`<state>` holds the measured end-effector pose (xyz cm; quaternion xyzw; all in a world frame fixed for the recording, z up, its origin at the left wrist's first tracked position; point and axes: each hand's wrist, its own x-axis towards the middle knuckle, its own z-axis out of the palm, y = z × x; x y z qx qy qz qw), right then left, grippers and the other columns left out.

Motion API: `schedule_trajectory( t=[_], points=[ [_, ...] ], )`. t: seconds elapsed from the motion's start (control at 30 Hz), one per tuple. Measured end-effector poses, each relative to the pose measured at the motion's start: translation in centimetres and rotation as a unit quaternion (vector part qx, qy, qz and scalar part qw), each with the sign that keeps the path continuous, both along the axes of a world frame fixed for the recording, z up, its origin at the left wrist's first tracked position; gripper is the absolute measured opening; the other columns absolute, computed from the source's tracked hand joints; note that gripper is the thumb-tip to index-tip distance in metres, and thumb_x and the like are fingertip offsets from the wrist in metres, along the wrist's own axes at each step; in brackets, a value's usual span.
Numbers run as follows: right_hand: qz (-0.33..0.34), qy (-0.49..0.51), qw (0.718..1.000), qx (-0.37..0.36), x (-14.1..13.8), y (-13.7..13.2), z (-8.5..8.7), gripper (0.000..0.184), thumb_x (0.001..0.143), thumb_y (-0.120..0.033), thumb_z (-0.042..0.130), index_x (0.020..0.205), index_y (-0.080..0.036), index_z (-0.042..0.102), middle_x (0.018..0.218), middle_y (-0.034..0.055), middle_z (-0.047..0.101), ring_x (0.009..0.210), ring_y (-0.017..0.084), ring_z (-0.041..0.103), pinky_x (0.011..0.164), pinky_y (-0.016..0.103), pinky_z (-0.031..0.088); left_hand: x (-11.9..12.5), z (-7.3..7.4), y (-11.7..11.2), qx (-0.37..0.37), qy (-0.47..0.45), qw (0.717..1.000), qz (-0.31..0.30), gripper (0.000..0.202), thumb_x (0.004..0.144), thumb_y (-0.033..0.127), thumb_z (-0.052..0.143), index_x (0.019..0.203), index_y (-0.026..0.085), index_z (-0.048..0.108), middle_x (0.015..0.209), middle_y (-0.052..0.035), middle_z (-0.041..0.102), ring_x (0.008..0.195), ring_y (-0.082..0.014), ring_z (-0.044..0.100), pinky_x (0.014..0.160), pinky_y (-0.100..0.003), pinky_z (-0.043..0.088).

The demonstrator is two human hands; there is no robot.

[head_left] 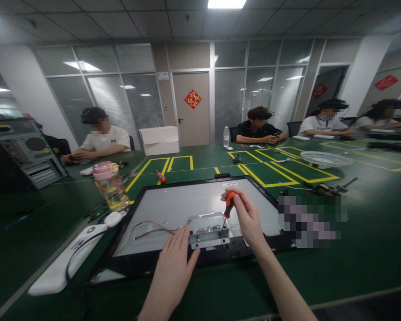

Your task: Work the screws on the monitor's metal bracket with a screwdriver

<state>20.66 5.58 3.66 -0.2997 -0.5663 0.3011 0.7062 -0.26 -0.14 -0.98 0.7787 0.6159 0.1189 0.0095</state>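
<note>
A flat monitor panel (pixel 180 196) with a black frame lies on the table in front of me, its grey metal back facing up. Near its front edge sits a metal bracket (pixel 200 243) with a small circuit board and connectors. My right hand (pixel 245 211) grips a screwdriver (pixel 230 203) with an orange and black handle, its shaft tilted down to the bracket's right end. My left hand (pixel 177 252) lies flat with fingers stretched out, at the bracket's left end. Thin wires (pixel 150 225) run leftward from the bracket across the panel.
A pink-lidded bottle (pixel 111 187) and a white device (pixel 70 258) with a black cable stand left of the panel. A computer case (pixel 26 151) is farther left. Behind are a red-handled tool (pixel 161 177) and a white box (pixel 159 140). Several people sit across the green table (pixel 364 267).
</note>
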Motion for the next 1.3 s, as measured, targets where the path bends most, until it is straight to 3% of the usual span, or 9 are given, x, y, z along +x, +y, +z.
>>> schedule_trajectory(
  t=[0.13,0.43,0.67,0.77,0.9,1.0,1.13,1.3],
  points=[
    [-0.014,-0.016,1.0,0.003,0.16,-0.05,0.16,0.02,0.089,-0.043,0.066,0.095,-0.025,0.072,0.086,0.0035,0.066,0.077,0.018,0.063,0.066,0.03,0.053,-0.04,-0.14,0.03,0.007,-0.001,1.0,-0.001,0.058,0.099,0.041,0.042,0.147,0.009,0.044,0.152,-0.0166,0.045,0.14,-0.0306,0.045,0.116,-0.05,0.037],
    [0.033,-0.002,0.999,-0.014,0.24,0.42,-0.55,0.032,0.097,-0.046,0.053,0.116,-0.025,0.069,0.102,0.007,0.073,0.093,0.023,0.07,0.086,0.04,0.055,-0.1,-0.25,0.06,0.0,-0.003,1.0,0.004,0.059,0.099,0.042,0.043,0.149,0.009,0.042,0.153,-0.0162,0.044,0.141,-0.031,0.044,0.117,-0.05,0.036],
    [-0.039,-0.038,0.998,0.021,0.12,0.21,-0.13,0.021,0.085,-0.038,0.071,0.103,-0.027,0.074,0.094,0.0038,0.065,0.087,0.021,0.064,0.081,0.035,0.053,0.11,0.16,0.03,-0.012,0.003,1.0,0.005,0.059,0.1,0.041,0.04,0.149,0.009,0.041,0.154,-0.0158,0.043,0.142,-0.0302,0.042,0.117,-0.051,0.035],
    [-0.052,-0.048,0.997,0.02,0.15,0.05,-0.03,0.022,0.089,-0.039,0.066,0.107,-0.027,0.074,0.1,0.0055,0.066,0.094,0.022,0.064,0.086,0.037,0.052,0.12,0.16,0.01,-0.014,0.0,1.0,0.007,0.06,0.1,0.042,0.04,0.15,0.009,0.04,0.154,-0.0157,0.043,0.142,-0.0304,0.042,0.117,-0.051,0.035],
    [-0.011,-0.023,1.0,-0.013,0.15,0.06,-0.31,0.031,0.097,-0.043,0.053,0.118,-0.026,0.069,0.11,0.0082,0.071,0.098,0.024,0.068,0.086,0.039,0.053,0.07,0.28,-0.15,-0.02,0.002,1.0,0.006,0.06,0.1,0.043,0.039,0.15,0.009,0.04,0.155,-0.0155,0.042,0.143,-0.0302,0.041,0.118,-0.05,0.034],
    [-0.016,-0.019,1.0,-0.017,0.09,0.23,-0.48,0.03,0.095,-0.042,0.057,0.117,-0.025,0.069,0.102,0.0075,0.072,0.091,0.023,0.068,0.08,0.038,0.054,0.07,0.24,-0.14,-0.016,0.006,1.0,0.007,0.059,0.1,0.042,0.04,0.15,0.009,0.04,0.154,-0.0151,0.042,0.143,-0.0301,0.041,0.118,-0.05,0.034],
    [-0.069,-0.036,0.997,0.026,0.1,0.34,-0.34,0.019,0.086,-0.036,0.07,0.101,-0.025,0.073,0.092,0.0042,0.067,0.086,0.02,0.064,0.081,0.036,0.052,0.08,-0.05,0.04,-0.005,0.014,1.0,0.009,0.058,0.099,0.04,0.043,0.149,0.009,0.042,0.153,-0.0157,0.044,0.141,-0.0309,0.043,0.117,-0.05,0.035],
    [-0.065,-0.041,0.997,0.023,0.28,0.15,-0.22,0.023,0.094,-0.037,0.058,0.108,-0.026,0.073,0.098,0.0055,0.068,0.092,0.021,0.064,0.081,0.036,0.051,0.06,-0.13,0.12,-0.003,0.008,1.0,0.007,0.059,0.099,0.041,0.044,0.149,0.009,0.042,0.153,-0.0156,0.044,0.141,-0.0305,0.044,0.117,-0.05,0.036]
  ],
)
